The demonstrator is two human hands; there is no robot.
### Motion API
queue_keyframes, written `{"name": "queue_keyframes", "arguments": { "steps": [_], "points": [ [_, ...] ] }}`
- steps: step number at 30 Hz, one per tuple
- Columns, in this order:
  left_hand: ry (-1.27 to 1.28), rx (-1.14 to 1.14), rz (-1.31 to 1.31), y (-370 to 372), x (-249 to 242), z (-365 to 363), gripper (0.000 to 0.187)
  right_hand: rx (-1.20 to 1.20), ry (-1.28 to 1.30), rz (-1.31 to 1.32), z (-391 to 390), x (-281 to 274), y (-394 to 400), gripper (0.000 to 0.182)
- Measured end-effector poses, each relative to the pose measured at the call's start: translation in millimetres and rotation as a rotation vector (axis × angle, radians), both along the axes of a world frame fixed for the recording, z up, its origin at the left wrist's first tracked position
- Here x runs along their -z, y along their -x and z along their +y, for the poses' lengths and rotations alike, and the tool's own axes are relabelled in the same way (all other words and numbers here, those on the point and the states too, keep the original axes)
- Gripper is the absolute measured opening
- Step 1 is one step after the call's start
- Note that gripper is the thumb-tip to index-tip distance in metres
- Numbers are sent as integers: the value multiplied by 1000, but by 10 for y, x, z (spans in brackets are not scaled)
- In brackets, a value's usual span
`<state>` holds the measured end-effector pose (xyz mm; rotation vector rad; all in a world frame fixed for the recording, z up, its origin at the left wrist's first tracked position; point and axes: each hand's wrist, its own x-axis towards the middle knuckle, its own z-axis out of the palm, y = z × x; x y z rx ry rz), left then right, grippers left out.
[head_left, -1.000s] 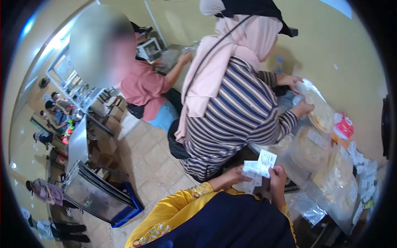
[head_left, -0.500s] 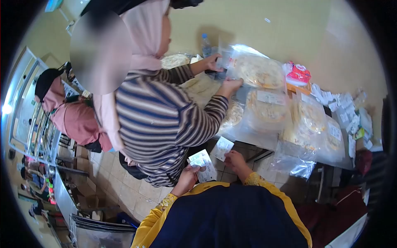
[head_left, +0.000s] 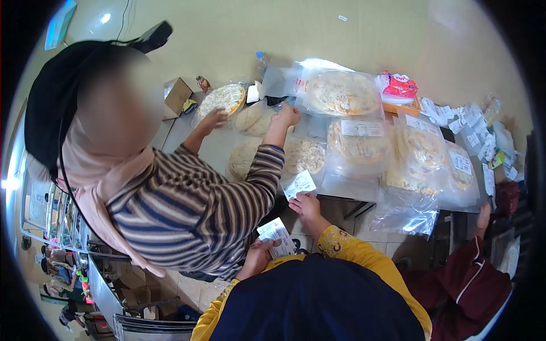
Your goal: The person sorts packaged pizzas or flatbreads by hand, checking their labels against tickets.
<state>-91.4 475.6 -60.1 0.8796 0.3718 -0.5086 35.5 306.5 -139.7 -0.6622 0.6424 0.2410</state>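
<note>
My left hand [head_left: 257, 260] is closed on a small stack of printed labels [head_left: 277, 234], held low in front of my body. Between the fingers of my right hand [head_left: 307, 207] is a single printed label [head_left: 300, 184], tilted up near the table's front edge. Beyond it lie an unwrapped pizza [head_left: 304, 157] and a bagged pizza [head_left: 350, 149] with a white label [head_left: 362, 128] stuck on its bag. Another bagged pizza [head_left: 341, 94] lies behind that one, with no label visible on it.
A co-worker in a striped top [head_left: 187, 193] leans over the table from the left, one hand [head_left: 213, 120] beside a pizza [head_left: 224, 101]. More bagged pizzas [head_left: 424, 149] and crumpled papers [head_left: 472, 128] lie to the right. A person in maroon [head_left: 466, 284] is at lower right.
The co-worker has let go of the bagged pizza, turned, and moved both hands left. My right hand has shifted slightly left with its label. A maroon sleeve and hand now show at right.
</note>
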Motion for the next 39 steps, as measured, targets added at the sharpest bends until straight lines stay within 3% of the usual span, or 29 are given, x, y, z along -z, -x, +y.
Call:
{"name": "queue_keyframes", "arguments": {
  "steps": [4, 8, 9, 12, 13, 17, 21, 26, 33, 39],
  "points": [
    [-25, -32, -14, 21, 75, 19, 28, -113, -62, -43, 150, -7, -100, 21],
    [-451, -44, 45, 48, 167, 139, 30, 71, -141, -145, 185, 18, -255, 26],
    [-286, -106, 52, 89, 268, 161, 30, 103, -139, -129, 173, 44, -304, 26],
    [-461, -145, 99, 125, 463, 298, 25, 227, -156, -126, 149, 18, -359, 25],
    [-524, -156, 124, 153, 481, 335, 24, 206, -163, -146, 189, 5, -311, 25],
    [-477, -264, 104, 181, 277, 328, 20, -351, -222, -86, 378, -83, 101, 26],
    [-534, -388, 198, 177, 74, 290, 18, -376, -166, -49, 306, 147, 37, 22],
    [-568, -355, 44, 314, 383, 377, 20, -286, -216, -67, 177, 248, -149, 20],
    [-523, -441, 103, 17, 229, -85, 22, -220, -243, -14, -29, 33, -131, 22],
    [-664, -313, -89, -294, 95, -340, 18, -243, -261, 5, -257, 5, -111, 22]
  ]
}}
